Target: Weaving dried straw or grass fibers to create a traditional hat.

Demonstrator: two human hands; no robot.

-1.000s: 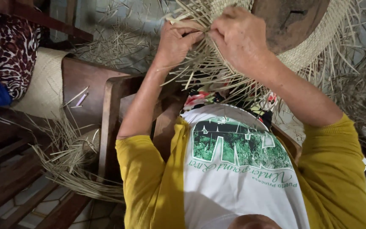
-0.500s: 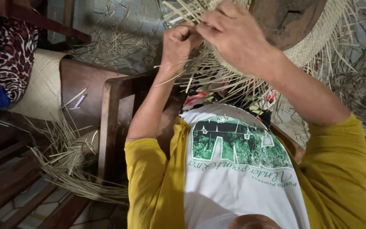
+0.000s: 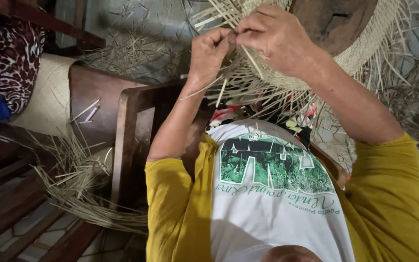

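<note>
A half-woven straw hat (image 3: 364, 53) sits over a dark wooden block (image 3: 335, 22) in front of me, its loose pale strands (image 3: 248, 82) fanning out from the brim edge. My left hand (image 3: 209, 51) pinches thin straw strands at that edge. My right hand (image 3: 275, 39) meets it from the right, fingertips closed on the same strands, the palm lying over the brim. Both forearms come up from yellow sleeves.
A dark wooden chair frame (image 3: 127, 131) stands to my left. A bundle of loose straw (image 3: 73, 189) lies on the wooden slats below it. A woven cream cushion (image 3: 49, 97) and a patterned cloth (image 3: 10, 63) are further left.
Both hands have stayed pinched together at the brim edge, working the strands with small finger movements. The view has shifted slightly.
</note>
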